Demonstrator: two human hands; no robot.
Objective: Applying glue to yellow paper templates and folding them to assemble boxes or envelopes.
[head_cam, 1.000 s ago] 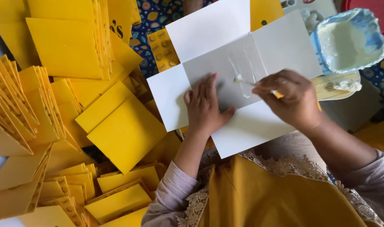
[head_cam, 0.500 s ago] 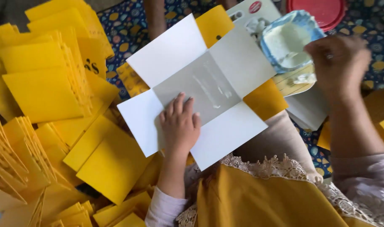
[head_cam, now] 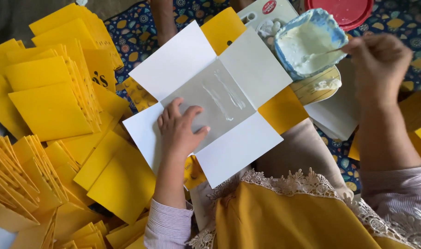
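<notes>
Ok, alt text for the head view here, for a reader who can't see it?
A person's left hand presses flat on an unfolded white card sheet streaked with paste, while the right hand dips a thin stick into a blue bowl of white paste. Stacks of yellow folded cards lie alongside.

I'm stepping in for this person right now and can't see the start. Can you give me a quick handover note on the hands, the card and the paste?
Left hand lies flat on the unfolded white card, pinning it down.
Right hand holds a thin stick with its tip in the blue bowl of white paste.
Done: a few paste streaks on the card's grey centre panel.
Left: the four white flaps show no paste.
Stacks of yellow folded cards lie to the left.
</notes>
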